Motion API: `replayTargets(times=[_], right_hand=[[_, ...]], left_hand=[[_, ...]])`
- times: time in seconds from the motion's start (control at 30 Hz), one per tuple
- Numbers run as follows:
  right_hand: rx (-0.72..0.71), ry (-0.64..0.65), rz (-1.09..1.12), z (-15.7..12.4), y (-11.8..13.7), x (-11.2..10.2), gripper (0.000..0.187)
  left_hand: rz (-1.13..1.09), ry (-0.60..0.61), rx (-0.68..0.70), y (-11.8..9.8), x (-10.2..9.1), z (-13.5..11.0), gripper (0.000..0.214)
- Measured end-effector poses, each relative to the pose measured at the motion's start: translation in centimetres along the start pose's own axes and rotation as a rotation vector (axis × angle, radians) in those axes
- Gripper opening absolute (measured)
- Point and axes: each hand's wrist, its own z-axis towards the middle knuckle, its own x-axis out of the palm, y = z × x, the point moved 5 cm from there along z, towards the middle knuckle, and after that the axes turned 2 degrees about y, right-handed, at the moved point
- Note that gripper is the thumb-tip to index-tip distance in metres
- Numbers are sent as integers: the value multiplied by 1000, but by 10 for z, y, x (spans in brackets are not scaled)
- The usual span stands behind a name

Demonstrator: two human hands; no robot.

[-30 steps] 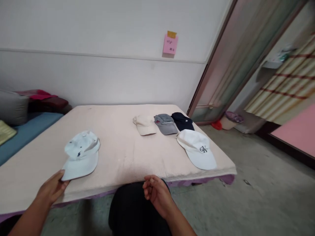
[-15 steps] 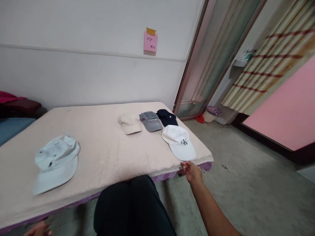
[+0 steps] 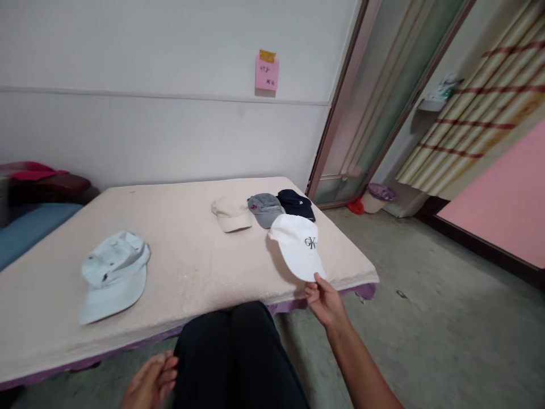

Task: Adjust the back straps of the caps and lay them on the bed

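A white baseball cap [image 3: 293,238] with a dark "CK" mark is lifted a little off the bed at its right front. My right hand [image 3: 326,298] pinches the front edge of its brim between thumb and fingers. Low beside my left thigh, my left hand [image 3: 151,378] has its fingers curled together, with nothing visible in them. On the bed's left part lies a pale blue cap [image 3: 117,278]. Behind the white cap, a cream cap [image 3: 232,213], a grey cap [image 3: 264,209] and a navy cap [image 3: 297,203] lie in a row.
The bed [image 3: 183,227] has a light textured cover and stands against a white wall [image 3: 170,136]. My knees [image 3: 238,352] are at its front edge. A waste bin [image 3: 377,197] stands on the floor beyond the right corner. Dark red and blue items [image 3: 51,193] are at the far left.
My right hand has taken hold of the white cap's brim and raised it, shifting it slightly left. My left hand has come up and right, further into view.
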Motion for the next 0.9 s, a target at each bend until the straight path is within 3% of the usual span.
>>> replayTargets(times=[0.1,0.2,0.3,0.43,0.57,0.7,0.83,0.9], right_hand=[[56,105,71,-38,-39,26,26],[174,220,64,-71,-79,45,22],[306,347,-9,-90,-111,57,24],[347,397,-99,-88,-132,68,25],[295,331,-177,-71,-144,86,23],[267,245,-272,-60,-157,95,34],[177,198,-425,-65,-151,88,31],[32,171,-491,-75,-132,86,23]], left_hand=[[7,200,-23,-20,61,-20,38],[-138,434,-44,-50,116,-38,42],[-381,611,39,-97,148,-48,44],[-645,421,315,-162,141,-49,33],[-572,308,571,-190,130,-60,33],[-267,242,713,-174,124,-66,31],[100,201,660,-138,114,-64,32],[216,230,637,-125,111,-69,32]])
